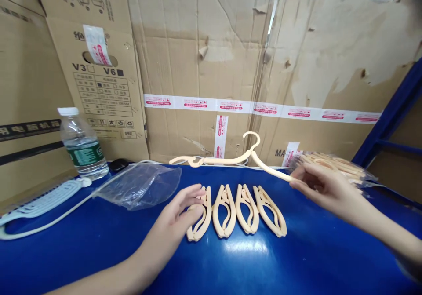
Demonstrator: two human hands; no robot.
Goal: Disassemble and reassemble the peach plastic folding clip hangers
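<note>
My right hand (pixel 316 183) pinches the end of one arm of a cream plastic folding hanger (pixel 227 160). That hanger is partly unfolded, its hook up, and it is held above the table with its other arm reaching left. My left hand (pixel 181 209) is closed around the left side of a folded hanger (pixel 209 211), the leftmost in a row, and its fingers cover part of it. To its right lie more folded hangers: one (pixel 215 218) close by, another (pixel 239 213) in the middle, and one (pixel 280 220) tilted at the right end.
On the blue table (pixel 244 268), a clear plastic bag (pixel 138 187) lies left of the row. Further left are a water bottle (pixel 82 145) and a pale blue slatted plastic object (pixel 49 200). Bagged hangers (pixel 339 163) sit at the back right. Cardboard (pixel 204 66) stands behind.
</note>
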